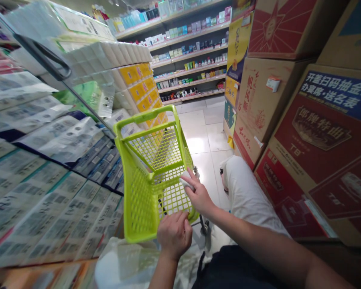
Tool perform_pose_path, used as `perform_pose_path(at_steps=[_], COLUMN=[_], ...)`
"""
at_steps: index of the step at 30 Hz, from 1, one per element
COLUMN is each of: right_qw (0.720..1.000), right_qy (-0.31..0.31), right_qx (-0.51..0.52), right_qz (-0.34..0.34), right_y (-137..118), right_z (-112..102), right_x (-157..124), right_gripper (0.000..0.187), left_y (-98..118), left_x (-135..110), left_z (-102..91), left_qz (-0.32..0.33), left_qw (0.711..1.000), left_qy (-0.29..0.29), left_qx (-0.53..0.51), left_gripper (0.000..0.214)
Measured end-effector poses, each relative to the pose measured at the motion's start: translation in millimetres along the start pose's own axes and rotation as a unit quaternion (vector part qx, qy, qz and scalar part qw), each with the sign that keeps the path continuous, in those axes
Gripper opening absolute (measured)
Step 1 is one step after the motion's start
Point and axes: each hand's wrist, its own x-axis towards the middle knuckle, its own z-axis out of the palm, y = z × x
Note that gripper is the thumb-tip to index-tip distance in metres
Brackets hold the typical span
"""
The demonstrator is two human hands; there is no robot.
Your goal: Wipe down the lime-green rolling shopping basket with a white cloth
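Note:
A lime-green shopping basket cart with lattice walls stands in front of me, tilted in view. My left hand is closed around its near rim, thumb on top. At the right side of the basket, my right hand presses a small white cloth or wipe against the rim. The fingers lie over the white piece, hiding part of it. Through the lattice the basket's inside shows no goods. A grey metal handle rises from its far left corner.
Packaged tissue stacks line the left side close to the cart. Cardboard cartons are piled high on the right. Ahead, tiled floor leads to shelves of small products. My bent knee is right of the cart.

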Motion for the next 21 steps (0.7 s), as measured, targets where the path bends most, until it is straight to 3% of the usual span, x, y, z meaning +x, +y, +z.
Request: perform_pose_path(at_steps=[3,6,12,15,17,21], right_qw=[1.0,1.0,0.999,0.999,0.998,0.994], right_qy=[-0.003,-0.008,-0.009,-0.008,-0.014,-0.049], right_qx=[0.008,0.001,-0.034,-0.047,-0.053,-0.06], right_qz=[-0.002,-0.011,-0.012,-0.025,-0.038,-0.074], right_y=[0.6,-0.7,-2.2,0.2,2.2,3.1], right_z=[0.1,-0.6,0.1,0.5,-0.4,-7.1], right_x=[-43.6,-51.2,32.6,52.9,42.3,-14.6], right_gripper=[0.044,0.044,0.046,0.047,0.046,0.047], left_y=[0.8,1.9,2.3,2.2,2.4,3.9], left_x=[-1.5,-1.2,3.5,4.3,3.8,2.8], left_z=[-1.0,-1.7,-0.9,-0.1,0.1,-0.4], left_qz=[-0.003,-0.006,-0.009,-0.009,-0.007,-0.007], left_qw=[1.0,1.0,1.0,1.0,1.0,1.0], left_qy=[-0.013,-0.023,-0.017,-0.011,-0.009,-0.018], left_qx=[0.005,0.001,-0.013,-0.008,-0.005,0.003], left_gripper=[0.025,0.025,0.025,0.025,0.026,0.025])
